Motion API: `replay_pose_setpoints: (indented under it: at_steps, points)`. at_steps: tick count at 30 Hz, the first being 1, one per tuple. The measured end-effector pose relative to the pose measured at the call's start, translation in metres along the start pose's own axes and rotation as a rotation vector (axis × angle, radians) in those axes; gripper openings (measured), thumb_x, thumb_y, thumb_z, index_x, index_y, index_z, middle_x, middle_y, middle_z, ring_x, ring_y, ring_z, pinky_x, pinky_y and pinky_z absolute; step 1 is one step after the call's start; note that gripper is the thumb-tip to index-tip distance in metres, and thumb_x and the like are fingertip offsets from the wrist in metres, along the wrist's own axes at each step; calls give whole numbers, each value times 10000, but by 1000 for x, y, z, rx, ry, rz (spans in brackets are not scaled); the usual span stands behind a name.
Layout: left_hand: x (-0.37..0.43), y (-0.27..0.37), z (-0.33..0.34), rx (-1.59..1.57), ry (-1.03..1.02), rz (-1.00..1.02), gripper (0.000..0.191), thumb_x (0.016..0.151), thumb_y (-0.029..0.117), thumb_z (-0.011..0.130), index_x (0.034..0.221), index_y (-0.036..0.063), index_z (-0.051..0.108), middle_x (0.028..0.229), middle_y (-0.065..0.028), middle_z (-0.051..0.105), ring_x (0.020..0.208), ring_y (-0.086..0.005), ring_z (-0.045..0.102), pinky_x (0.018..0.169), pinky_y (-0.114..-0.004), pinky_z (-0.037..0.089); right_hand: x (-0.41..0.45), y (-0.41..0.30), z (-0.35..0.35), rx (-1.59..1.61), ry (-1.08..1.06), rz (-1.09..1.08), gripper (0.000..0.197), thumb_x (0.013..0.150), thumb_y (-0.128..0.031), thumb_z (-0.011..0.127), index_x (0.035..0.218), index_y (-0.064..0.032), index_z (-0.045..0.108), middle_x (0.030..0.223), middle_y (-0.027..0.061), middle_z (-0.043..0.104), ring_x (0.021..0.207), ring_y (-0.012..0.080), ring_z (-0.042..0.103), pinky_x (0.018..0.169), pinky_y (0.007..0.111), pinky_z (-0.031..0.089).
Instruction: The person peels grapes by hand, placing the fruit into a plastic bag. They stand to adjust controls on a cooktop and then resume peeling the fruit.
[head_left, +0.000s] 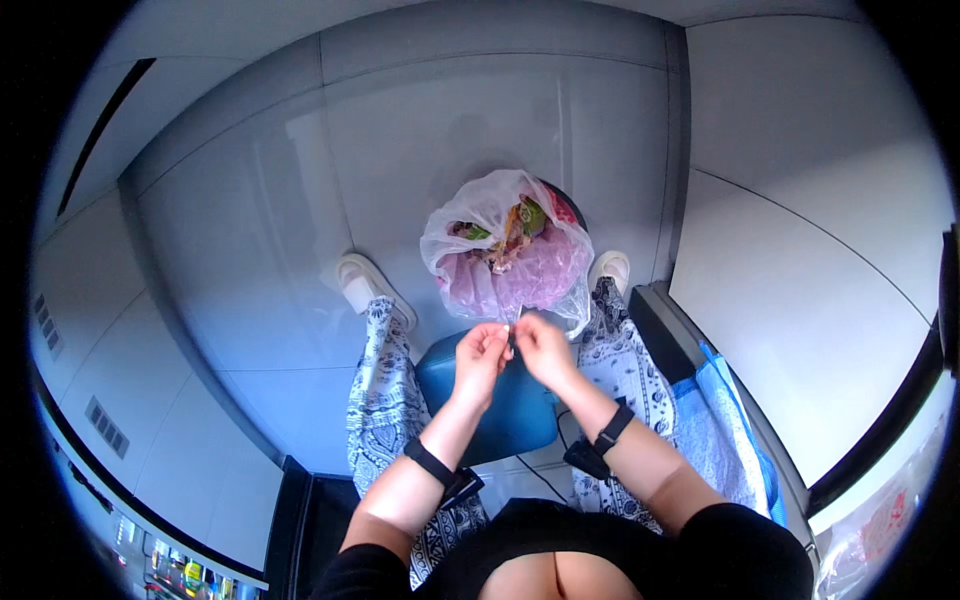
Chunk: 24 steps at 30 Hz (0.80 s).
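Note:
My left hand (482, 358) and my right hand (541, 346) are close together over the front edge of a teal stool seat (487, 420). The fingers of both are bent inward around something small, pale and dark, too small to identify. Just beyond my fingertips stands a round bin lined with a translucent plastic bag (487, 296), whose rim spreads wide. Wrappers and other scraps (510, 240) lie inside the bag. A thin pale strip shows between the bag's near edge and my fingers; whether I hold it cannot be told.
My feet in pale slippers (375, 289) flank the bin on a grey tiled floor (247, 262). A blue and white bag (724, 442) leans by the right cabinet (795, 262). A thin cable (541, 480) runs below the stool. Shelved bottles (191, 577) show at lower left.

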<state>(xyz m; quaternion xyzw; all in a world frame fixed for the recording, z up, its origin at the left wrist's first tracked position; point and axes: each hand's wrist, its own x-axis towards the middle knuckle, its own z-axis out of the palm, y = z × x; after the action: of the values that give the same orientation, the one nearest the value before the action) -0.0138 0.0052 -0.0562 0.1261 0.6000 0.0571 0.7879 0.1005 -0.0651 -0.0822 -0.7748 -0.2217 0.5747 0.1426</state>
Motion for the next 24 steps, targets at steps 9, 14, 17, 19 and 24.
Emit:
replay_pose_setpoints:
  at_steps: [9, 14, 17, 19, 24]
  points:
    - [-77, 10, -7, -218, 176, -58, 146, 923, 141, 555, 978, 12, 596, 655, 16, 546, 514, -30, 450, 457, -151, 330, -18, 32, 59, -815, -303, 236, 1176, 602, -147, 817, 1443, -415, 40, 1467, 188, 150, 1143, 406, 453, 856, 410, 510]
    - [-131, 3, 8, -262, 195, -304, 120, 915, 132, 561, 955, 20, 579, 608, 0, 523, 487, -57, 434, 448, -181, 332, -62, 127, 70, -811, -233, 117, 795, 692, -120, 722, 1362, -268, 321, 1316, 199, 313, 1069, 398, 517, 846, 432, 497]
    - [-142, 9, 13, -318, 142, -334, 116, 920, 120, 549, 962, 15, 576, 603, -9, 518, 488, -60, 420, 446, -191, 303, -80, 115, 61, -652, -363, 227, 690, 742, -138, 674, 1346, -179, 343, 1276, 199, 359, 1067, 409, 516, 873, 432, 474]
    - [-143, 19, 13, -325, 118, -300, 116, 923, 118, 544, 963, 15, 580, 603, -7, 517, 489, -58, 416, 444, -191, 293, -86, 105, 68, -621, -324, 225, 625, 759, -152, 656, 1315, -156, 370, 1234, 193, 387, 1052, 410, 515, 866, 448, 467]
    - [-172, 66, 9, -464, 105, -176, 126, 925, 123, 545, 960, 15, 601, 621, 1, 521, 499, -43, 403, 441, -183, 271, -112, 55, 78, -516, -219, 180, 477, 780, -252, 652, 1192, -96, 467, 1149, 165, 473, 1038, 361, 525, 857, 456, 456]
